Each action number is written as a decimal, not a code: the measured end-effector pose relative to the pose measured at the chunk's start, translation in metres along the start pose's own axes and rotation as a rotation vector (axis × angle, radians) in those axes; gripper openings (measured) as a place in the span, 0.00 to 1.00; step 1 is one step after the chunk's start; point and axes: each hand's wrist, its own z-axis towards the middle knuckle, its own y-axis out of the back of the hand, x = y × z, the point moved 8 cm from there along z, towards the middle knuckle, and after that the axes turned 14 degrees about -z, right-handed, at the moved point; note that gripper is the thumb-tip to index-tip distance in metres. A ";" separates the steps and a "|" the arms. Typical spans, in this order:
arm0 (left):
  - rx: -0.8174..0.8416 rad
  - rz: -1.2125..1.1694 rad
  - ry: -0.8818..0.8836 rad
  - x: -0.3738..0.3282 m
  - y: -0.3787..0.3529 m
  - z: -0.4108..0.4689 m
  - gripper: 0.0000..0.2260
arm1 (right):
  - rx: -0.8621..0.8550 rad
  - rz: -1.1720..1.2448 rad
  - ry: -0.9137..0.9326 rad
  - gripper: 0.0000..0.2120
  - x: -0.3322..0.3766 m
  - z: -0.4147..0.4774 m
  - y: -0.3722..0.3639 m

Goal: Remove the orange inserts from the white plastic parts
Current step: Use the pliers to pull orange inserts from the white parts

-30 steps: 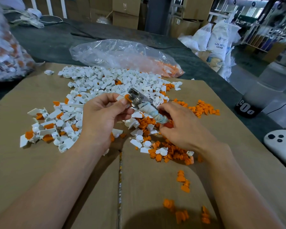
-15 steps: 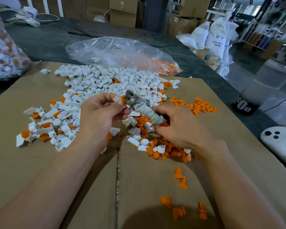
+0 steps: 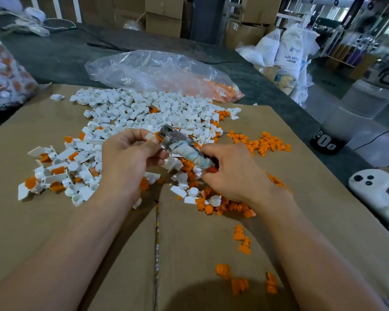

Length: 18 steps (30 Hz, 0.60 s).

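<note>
A small white plastic part [image 3: 150, 137] with an orange insert [image 3: 158, 136] showing at its edge is pinched between the thumb and curled fingers of the left hand [image 3: 130, 162], held up above the brown cardboard sheet [image 3: 54, 232]. The right hand [image 3: 231, 173] is wrapped around the cloth-bound handle of a metal plier-like tool [image 3: 189, 151] (fingers curled tight, a bit of red grip peeking out by the palm), and the tool's metal head is right up against the part. How its jaws stand can't be made out, too blurry. Behind the hands a big heap of white plastic parts [image 3: 144, 111] is spread across the cardboard, some on the left side with orange in them. Loose orange inserts [image 3: 213, 206] are piled under and just beside the right hand, with another scatter [image 3: 261, 144] farther right. A clear plastic bag [image 3: 162, 72] with orange pieces inside is laid past the heap on the dark table [image 3: 54, 57], and a white handheld controller [image 3: 373, 187] is parked at the right edge.
</note>
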 end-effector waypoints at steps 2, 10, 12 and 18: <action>-0.001 -0.008 -0.002 -0.001 0.000 0.000 0.10 | -0.004 0.011 -0.004 0.01 -0.002 0.000 0.000; -0.002 0.035 -0.031 -0.003 -0.002 -0.002 0.07 | -0.037 -0.005 -0.011 0.06 -0.008 0.002 0.001; -0.013 0.100 -0.070 -0.007 -0.001 -0.002 0.07 | -0.067 -0.040 -0.045 0.09 -0.016 0.003 0.006; -0.093 0.211 -0.158 -0.016 0.009 0.001 0.10 | -0.117 -0.131 -0.197 0.20 -0.042 0.005 0.012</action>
